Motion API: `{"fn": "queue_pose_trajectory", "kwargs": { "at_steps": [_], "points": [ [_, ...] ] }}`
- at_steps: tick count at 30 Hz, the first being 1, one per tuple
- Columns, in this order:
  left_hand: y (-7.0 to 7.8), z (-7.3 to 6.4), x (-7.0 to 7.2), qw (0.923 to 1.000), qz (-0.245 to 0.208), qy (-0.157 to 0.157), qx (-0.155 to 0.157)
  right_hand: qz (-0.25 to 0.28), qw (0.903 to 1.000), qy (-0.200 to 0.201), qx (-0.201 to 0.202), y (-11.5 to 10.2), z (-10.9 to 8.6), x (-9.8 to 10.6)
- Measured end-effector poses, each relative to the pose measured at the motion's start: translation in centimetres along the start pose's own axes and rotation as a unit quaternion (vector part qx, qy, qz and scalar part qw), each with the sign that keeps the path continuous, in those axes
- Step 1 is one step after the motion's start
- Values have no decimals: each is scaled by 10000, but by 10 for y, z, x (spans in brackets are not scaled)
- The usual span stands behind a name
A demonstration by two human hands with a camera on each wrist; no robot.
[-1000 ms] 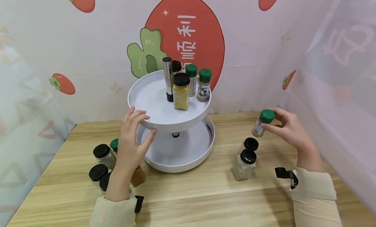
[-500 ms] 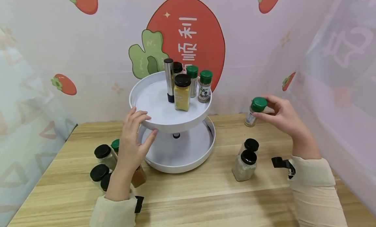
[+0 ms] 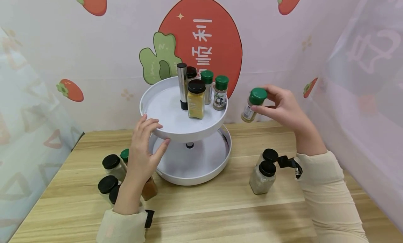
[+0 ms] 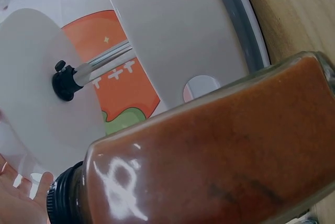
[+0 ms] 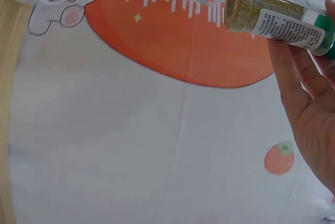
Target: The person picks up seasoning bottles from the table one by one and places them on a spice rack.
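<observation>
My right hand (image 3: 281,105) holds a small glass spice jar (image 3: 247,113) by its green lid, in the air right of the upper tray. The right wrist view shows the tilted spice jar (image 5: 285,17) with yellowish-brown contents and a printed label. My left hand (image 3: 143,155) grips the front left rim of the white two-tier spice rack (image 3: 185,136), fingers over the edge and thumb below. On the upper tier stand a silver grinder-like tube (image 3: 182,85), a yellow jar (image 3: 196,103), two green-lidded jars (image 3: 219,98) and a dark-lidded jar (image 3: 191,72) partly hidden.
Two black-lidded jars (image 3: 262,180) stand on the wooden table (image 3: 214,215) at the right. Several jars (image 3: 108,183) cluster beside and behind my left forearm, among them a reddish-brown spice jar (image 4: 209,156). A printed cloth backdrop (image 3: 110,43) rises behind.
My right hand has carried the green-lidded spice jar up and leftward, toward the upper tray. The left hand keeps its place on the rim.
</observation>
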State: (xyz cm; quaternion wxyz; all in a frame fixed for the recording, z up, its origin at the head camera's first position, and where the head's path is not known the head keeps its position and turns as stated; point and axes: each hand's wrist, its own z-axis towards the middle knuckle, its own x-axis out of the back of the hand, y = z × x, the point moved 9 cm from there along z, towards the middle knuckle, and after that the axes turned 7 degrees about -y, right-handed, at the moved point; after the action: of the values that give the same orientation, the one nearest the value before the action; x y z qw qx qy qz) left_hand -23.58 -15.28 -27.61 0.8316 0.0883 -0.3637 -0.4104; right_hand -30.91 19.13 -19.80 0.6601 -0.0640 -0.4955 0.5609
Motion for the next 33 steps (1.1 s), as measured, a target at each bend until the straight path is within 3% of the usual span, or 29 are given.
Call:
{"fn": "queue_pose_trajectory", "kwargs": {
  "at_steps": [12, 17, 26, 33],
  "points": [
    [0, 1, 1, 10000, 75, -31, 17, 341, 9990, 187, 222, -30, 30, -10],
    [-1, 1, 1, 9999, 103, -67, 48, 381, 9985, 61, 399, -38, 42, -19],
    [-1, 0, -2, 9998, 178, -106, 51, 315, 9992, -258, 10, -37, 55, -43],
    [0, 0, -1, 9998, 175, -69, 37, 243, 9991, -346, -67, -34, 60, -56]
  ]
}}
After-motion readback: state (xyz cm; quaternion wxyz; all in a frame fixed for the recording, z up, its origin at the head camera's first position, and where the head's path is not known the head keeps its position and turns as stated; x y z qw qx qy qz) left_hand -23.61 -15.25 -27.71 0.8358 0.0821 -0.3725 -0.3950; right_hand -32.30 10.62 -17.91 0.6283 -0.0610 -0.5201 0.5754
